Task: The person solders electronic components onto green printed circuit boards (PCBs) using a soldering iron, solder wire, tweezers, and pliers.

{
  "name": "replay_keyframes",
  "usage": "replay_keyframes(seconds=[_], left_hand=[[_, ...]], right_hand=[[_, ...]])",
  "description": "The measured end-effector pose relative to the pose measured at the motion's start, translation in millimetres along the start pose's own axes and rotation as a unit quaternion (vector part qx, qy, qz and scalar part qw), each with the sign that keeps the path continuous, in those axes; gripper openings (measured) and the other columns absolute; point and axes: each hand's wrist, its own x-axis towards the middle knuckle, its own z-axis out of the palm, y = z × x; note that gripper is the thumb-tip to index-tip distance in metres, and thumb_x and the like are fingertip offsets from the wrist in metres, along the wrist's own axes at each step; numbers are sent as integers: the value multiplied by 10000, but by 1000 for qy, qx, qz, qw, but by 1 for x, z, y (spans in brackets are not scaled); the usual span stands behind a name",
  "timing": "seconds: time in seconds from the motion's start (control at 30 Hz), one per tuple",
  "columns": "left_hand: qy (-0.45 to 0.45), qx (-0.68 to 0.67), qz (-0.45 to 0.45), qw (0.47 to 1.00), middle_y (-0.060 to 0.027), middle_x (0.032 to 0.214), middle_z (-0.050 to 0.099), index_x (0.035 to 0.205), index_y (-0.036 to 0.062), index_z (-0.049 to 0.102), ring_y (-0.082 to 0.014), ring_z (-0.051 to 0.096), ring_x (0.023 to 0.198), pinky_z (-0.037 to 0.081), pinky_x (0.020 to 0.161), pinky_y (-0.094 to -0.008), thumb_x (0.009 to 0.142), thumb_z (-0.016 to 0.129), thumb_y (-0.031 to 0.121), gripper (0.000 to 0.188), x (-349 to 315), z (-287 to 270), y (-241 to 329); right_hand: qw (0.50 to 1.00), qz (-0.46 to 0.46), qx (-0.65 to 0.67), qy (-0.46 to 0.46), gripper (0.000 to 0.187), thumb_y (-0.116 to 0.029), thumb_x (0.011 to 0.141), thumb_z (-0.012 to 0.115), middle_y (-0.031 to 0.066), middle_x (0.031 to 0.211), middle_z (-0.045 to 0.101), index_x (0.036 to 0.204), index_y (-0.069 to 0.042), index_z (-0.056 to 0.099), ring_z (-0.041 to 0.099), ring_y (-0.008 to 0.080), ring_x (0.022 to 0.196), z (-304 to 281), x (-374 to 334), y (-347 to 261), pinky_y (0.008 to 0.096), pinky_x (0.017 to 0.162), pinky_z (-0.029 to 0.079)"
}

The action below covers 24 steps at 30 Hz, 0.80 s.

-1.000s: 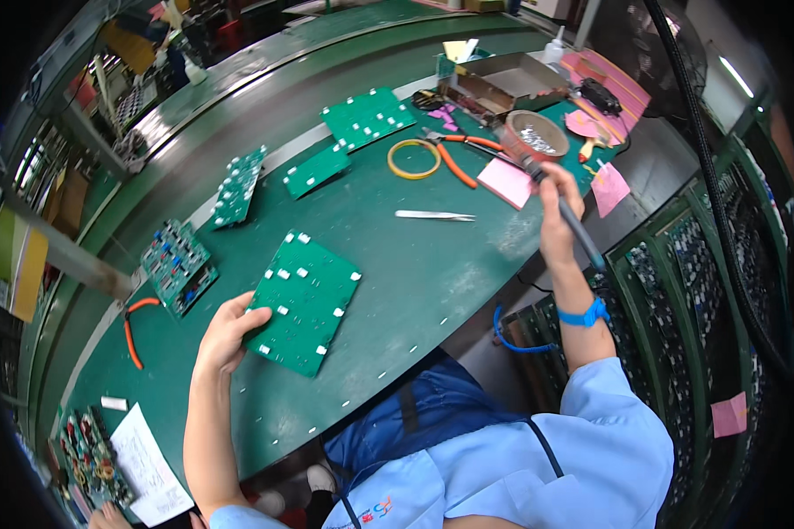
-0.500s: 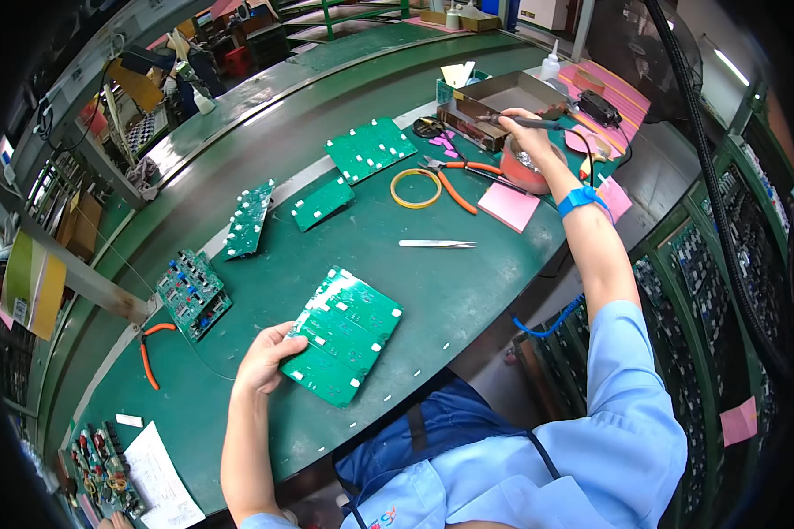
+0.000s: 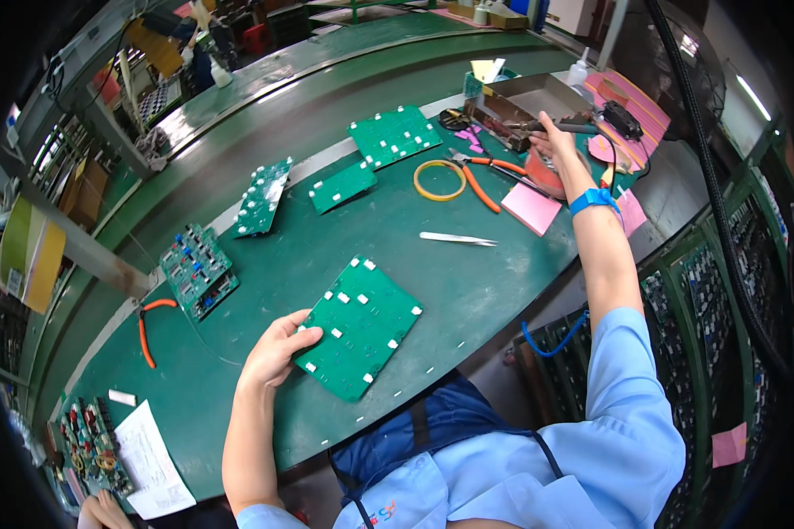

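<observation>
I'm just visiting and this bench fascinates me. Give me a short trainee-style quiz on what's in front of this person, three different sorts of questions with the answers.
1. What does the left hand hold?
a) orange-handled pliers
b) a green circuit board
c) the white paper sheet

2. True or false: the metal tweezers lie on the pink paper pad.

3. Fill in the colour: behind the right hand, the wristband is ____.

Key: 1. b; 2. False, they lie on the green tabletop; 3. blue.
</observation>
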Motion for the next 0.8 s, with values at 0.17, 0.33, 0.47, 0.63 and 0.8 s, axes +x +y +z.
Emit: replay_keyframes(seconds=[0.17, 0.33, 0.47, 0.63, 0.8], left_hand=[[5, 60, 14, 998, -79, 847, 552, 979, -71, 486, -104, 499, 745, 389, 701, -218, 716, 531, 109, 323, 3, 4, 3], [-17, -34, 2, 999, -91, 867, 566, 958, -60, 497, -116, 548, 737, 432, 688, -222, 732, 517, 102, 279, 9, -7, -5], [-23, -50, -4, 998, -88, 857, 571, 956, -52, 503, -116, 551, 738, 431, 693, -221, 733, 514, 99, 270, 7, -9, -4], [-23, -34, -6, 999, -94, 898, 561, 984, -65, 483, -122, 544, 780, 421, 724, -233, 723, 524, 99, 311, 8, -4, -4], [-20, -27, -3, 999, -87, 891, 565, 978, -60, 489, -113, 541, 777, 416, 725, -223, 725, 523, 101, 302, 8, -7, -7]], right_hand=[[867, -455, -204, 17, 234, -268, 723, 559, 30, 582, 524, 756, -36, 565, 488, 97, 511, -20, -13, -19, 181, 444, 360], [954, -209, 106, -189, 207, -197, 785, 486, 91, 838, 524, 868, -10, 519, 523, 128, 679, 2, -136, -30, 222, 572, 434], [904, -250, 136, -319, 157, -118, 755, 515, 59, 727, 507, 849, 7, 532, 526, 140, 664, 21, -248, -10, 239, 564, 438], [891, -205, 88, -396, 124, -23, 684, 548, 55, 670, 502, 797, 25, 559, 455, 97, 551, 45, -301, 3, 194, 500, 355], [861, -255, 30, -440, 129, -34, 693, 558, 53, 634, 509, 813, 13, 569, 442, 79, 526, 57, -303, 8, 191, 468, 333]])
